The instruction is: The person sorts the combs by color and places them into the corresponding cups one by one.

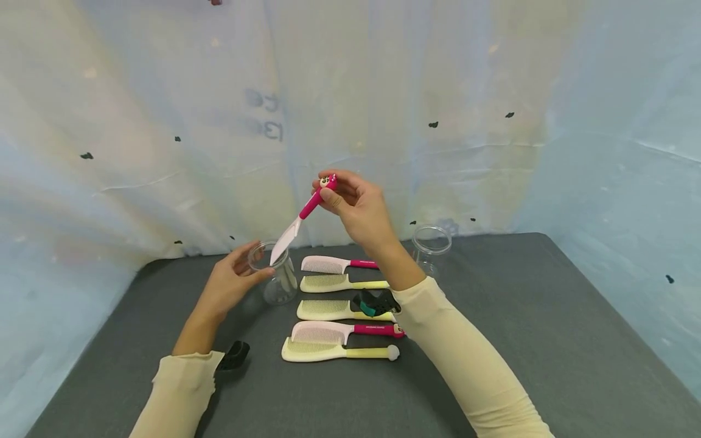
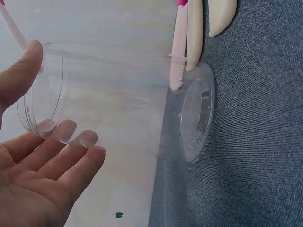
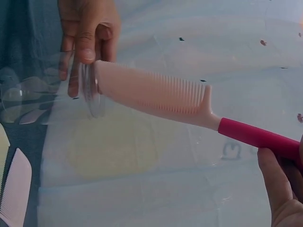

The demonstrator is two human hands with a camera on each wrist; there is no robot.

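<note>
My right hand (image 1: 350, 201) pinches the magenta handle of a pink comb (image 1: 298, 226) and holds it above the table, tilted down to the left. The comb's tip (image 3: 102, 78) is at the mouth of a clear plastic jar (image 1: 274, 274). My left hand (image 1: 232, 281) grips that jar near its rim, thumb on one side and fingers (image 2: 71, 137) on the other; the jar (image 2: 118, 104) stands on the grey table (image 1: 547, 340). In the right wrist view the comb (image 3: 156, 92) points toward the left hand (image 3: 87, 33).
Several combs lie in a column in front of me: pink ones (image 1: 328, 264) (image 1: 339, 332) and cream ones (image 1: 334, 283) (image 1: 328, 351). A second clear jar (image 1: 431, 246) stands at the back right. A black and teal clip (image 1: 375, 302) and a black object (image 1: 234, 356) lie on the table. A pale sheet backs the table.
</note>
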